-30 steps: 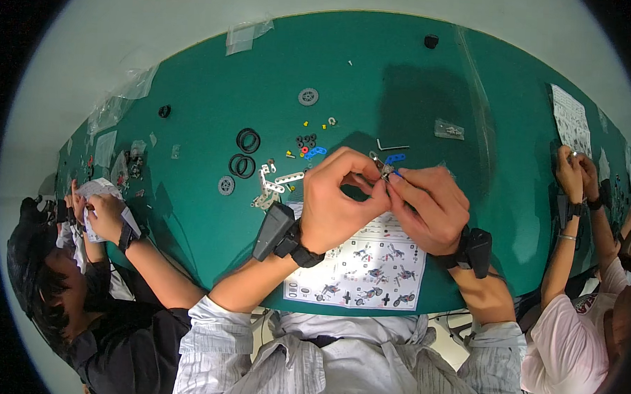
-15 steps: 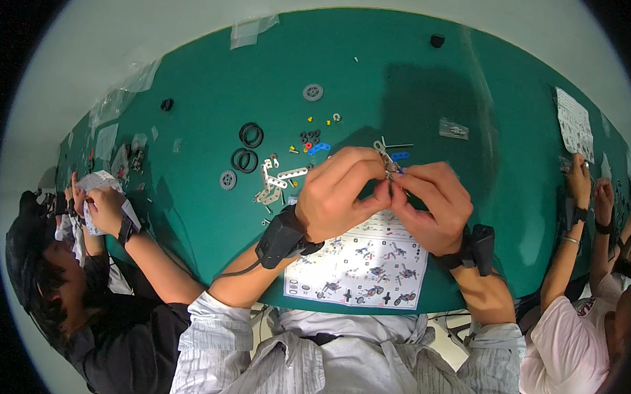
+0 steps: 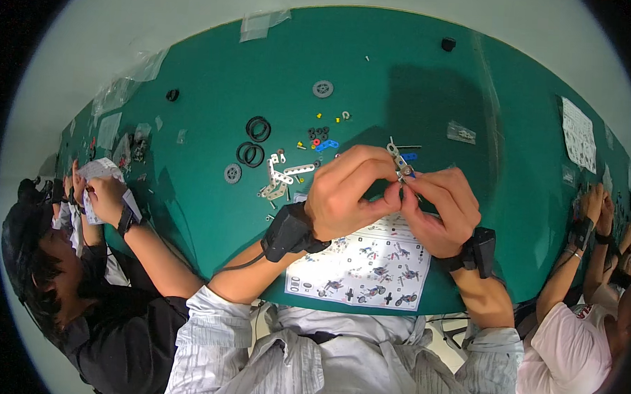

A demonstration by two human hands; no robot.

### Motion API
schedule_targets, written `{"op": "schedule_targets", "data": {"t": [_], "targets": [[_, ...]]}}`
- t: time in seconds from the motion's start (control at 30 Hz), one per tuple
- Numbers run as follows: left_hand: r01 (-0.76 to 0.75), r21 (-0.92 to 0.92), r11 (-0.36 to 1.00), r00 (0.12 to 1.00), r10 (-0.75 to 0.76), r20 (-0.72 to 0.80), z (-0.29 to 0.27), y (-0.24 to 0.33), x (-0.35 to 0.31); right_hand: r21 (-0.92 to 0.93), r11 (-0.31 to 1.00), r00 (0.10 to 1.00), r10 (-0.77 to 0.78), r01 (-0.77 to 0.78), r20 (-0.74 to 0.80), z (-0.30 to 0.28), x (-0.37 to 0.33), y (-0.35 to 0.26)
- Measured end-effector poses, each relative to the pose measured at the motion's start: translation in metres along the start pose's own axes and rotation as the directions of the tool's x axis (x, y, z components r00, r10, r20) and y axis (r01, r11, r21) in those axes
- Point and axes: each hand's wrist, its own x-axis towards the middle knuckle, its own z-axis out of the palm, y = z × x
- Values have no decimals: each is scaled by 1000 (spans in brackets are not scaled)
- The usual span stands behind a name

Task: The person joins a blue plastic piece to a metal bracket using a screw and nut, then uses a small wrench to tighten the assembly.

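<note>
My left hand (image 3: 351, 193) and my right hand (image 3: 442, 208) meet over the instruction sheet (image 3: 369, 266), fingertips pinched together around a small silver perforated metal strip (image 3: 396, 155). The strip points up and away from my fingers, and a small fastener seems to sit at its lower end. My fingertips hide most of the joint. Just beyond the right fingers lie a blue perforated piece (image 3: 410, 157) and a thin metal rod (image 3: 408, 146). Left of my left hand is a loose pile of silver perforated strips (image 3: 280, 178) with several screws.
Black rubber rings (image 3: 258, 129), grey wheels (image 3: 323, 89), black nuts (image 3: 318, 134) and a blue bracket (image 3: 327, 145) lie beyond the pile. A small clear bag (image 3: 462, 132) rests at right. People work on both sides; another printed sheet (image 3: 579, 134) is far right.
Both hands have shifted slightly, and more of the metal strip shows above my fingertips. The whole view has moved a little. At right, a co-worker's hand has drawn back from the printed sheet.
</note>
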Motion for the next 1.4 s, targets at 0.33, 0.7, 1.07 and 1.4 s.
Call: {"op": "schedule_targets", "data": {"t": [0.33, 0.7, 1.07, 1.4], "targets": [[170, -73, 983, 977, -159, 144, -8, 0, 8, -11, 1000, 999, 13, -12, 40, -1, -2, 2], [128, 86, 988, 937, -149, 315, -11, -15, 0, -31, 974, 973, 224, -226, -61, -1, -4, 11], [8, 350, 937, 756, -235, 610, -42, -19, 11, 91, 941, 946, 324, -325, 30, -7, -1, 13], [161, 16, 987, 965, -161, 208, -32, 5, 30, 138, 981, 986, 119, -135, 118, -8, 4, 9]]}}
